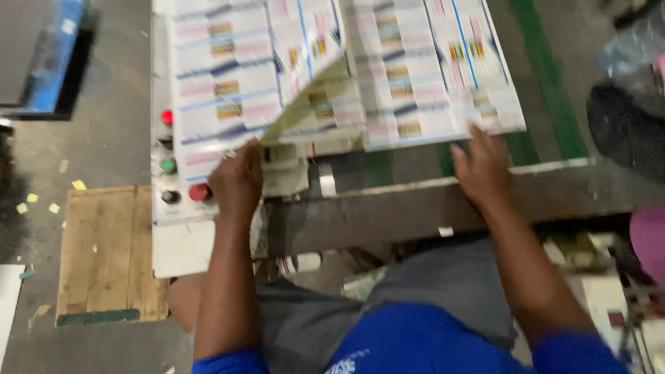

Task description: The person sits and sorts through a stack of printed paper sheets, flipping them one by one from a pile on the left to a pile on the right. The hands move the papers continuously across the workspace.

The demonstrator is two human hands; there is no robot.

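Your left hand (237,181) is closed on the near edge of the printed sheets (388,76), thumb and fingers pinching a corner of the top sheet so that it curls up and shows its plain underside. Your right hand (483,166) lies flat and open on the stack's near right edge, fingers spread, pressing it down without gripping anything. The two hands sit well apart, one at each end of the stack's near side. The sheets themselves rest on the machine's tabletop (429,201), spread away from you, covered in rows of small coloured label prints. Just left of your left hand is a control panel (166,166) with a red button at top, a green one below it, then a black and a larger red one. As a judgement, you are at the separating stage, peeling one sheet free; the next move calls for holding the rest steady so only one lifts. A wooden pallet (104,249) lies on the floor (104,125) at left.
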